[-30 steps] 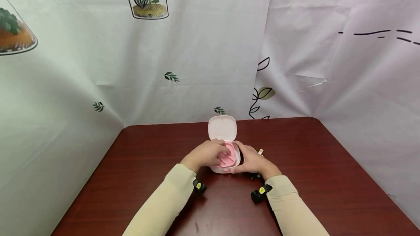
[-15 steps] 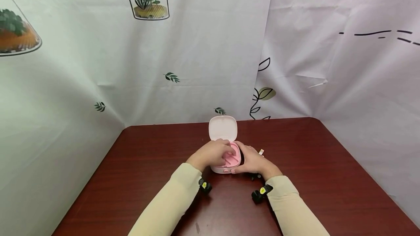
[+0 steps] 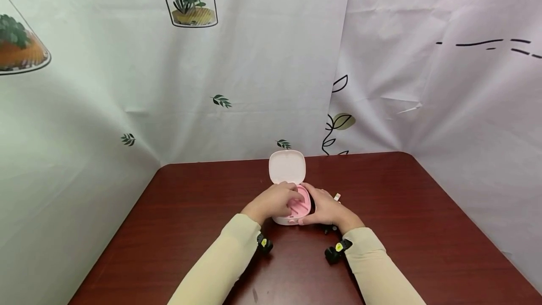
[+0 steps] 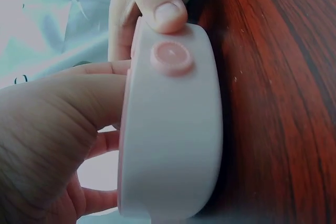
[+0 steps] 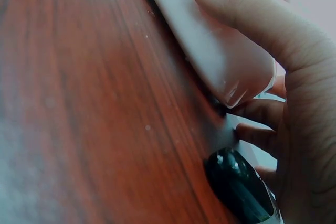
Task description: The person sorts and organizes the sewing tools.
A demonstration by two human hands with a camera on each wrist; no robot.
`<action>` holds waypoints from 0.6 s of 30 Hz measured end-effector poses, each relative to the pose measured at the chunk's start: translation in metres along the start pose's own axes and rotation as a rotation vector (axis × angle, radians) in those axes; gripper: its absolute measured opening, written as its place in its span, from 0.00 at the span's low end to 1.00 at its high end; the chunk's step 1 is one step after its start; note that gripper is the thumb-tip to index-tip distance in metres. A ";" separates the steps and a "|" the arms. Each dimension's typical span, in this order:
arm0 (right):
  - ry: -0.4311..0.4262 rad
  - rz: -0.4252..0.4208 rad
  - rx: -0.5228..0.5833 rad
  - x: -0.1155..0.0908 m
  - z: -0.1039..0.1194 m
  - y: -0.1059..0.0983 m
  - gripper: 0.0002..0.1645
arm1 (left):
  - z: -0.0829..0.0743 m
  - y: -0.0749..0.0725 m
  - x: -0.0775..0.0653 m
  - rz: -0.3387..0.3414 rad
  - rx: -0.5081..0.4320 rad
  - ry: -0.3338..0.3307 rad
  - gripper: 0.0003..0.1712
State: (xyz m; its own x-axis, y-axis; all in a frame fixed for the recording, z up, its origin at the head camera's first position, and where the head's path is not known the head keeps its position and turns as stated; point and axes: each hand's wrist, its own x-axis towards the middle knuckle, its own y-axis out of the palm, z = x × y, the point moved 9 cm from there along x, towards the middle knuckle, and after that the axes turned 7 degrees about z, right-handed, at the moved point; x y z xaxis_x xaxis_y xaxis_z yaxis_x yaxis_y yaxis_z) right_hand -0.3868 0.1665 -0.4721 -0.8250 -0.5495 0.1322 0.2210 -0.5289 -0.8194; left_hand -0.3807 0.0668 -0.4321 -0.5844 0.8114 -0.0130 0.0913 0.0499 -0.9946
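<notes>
A small white hinged case [image 3: 282, 220] stands on the table with its lid [image 3: 287, 167] raised. Inside it sits a pink insert [image 3: 302, 208]. In the left wrist view a round pink button [image 4: 173, 57] is on the case's front wall. My left hand [image 3: 275, 200] reaches over the rim, its bent fingers touching the insert; the fingertips are hidden inside. My right hand [image 3: 328, 208] grips the case's right side, its thumb [image 5: 231, 1] against the front wall near the button and its other fingers round the back.
A brown wooden table [image 3: 203, 187] lies under the case. To the right of the right hand is a small white piece [image 3: 337, 196]. A glossy dark object [image 5: 239, 187] lies below the right palm. Printed white cloth [image 3: 262, 60] hangs behind the table.
Over the first half second, my left hand and the pink insert moved slightly right, and the insert now sits within the case's rim. My right hand has stayed at the case.
</notes>
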 end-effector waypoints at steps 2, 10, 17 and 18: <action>0.002 0.000 0.003 0.000 0.001 0.000 0.68 | 0.001 0.001 0.000 -0.009 0.001 0.003 0.22; 0.003 0.005 -0.013 0.000 0.001 0.001 0.66 | 0.005 0.001 -0.005 -0.049 -0.041 0.003 0.24; -0.010 -0.017 -0.039 0.000 0.000 0.000 0.65 | 0.024 -0.004 -0.024 -0.160 -0.282 -0.095 0.35; 0.000 -0.014 -0.042 0.000 -0.001 0.000 0.66 | 0.026 -0.004 -0.027 -0.176 -0.318 -0.112 0.38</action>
State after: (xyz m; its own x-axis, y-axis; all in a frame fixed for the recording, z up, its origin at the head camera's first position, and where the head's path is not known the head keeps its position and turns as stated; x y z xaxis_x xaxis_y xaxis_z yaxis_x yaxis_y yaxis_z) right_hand -0.3868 0.1671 -0.4725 -0.8280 -0.5420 0.1439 0.1870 -0.5089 -0.8403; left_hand -0.3864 0.0292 -0.4300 -0.6960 0.7068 0.1264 0.2172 0.3750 -0.9012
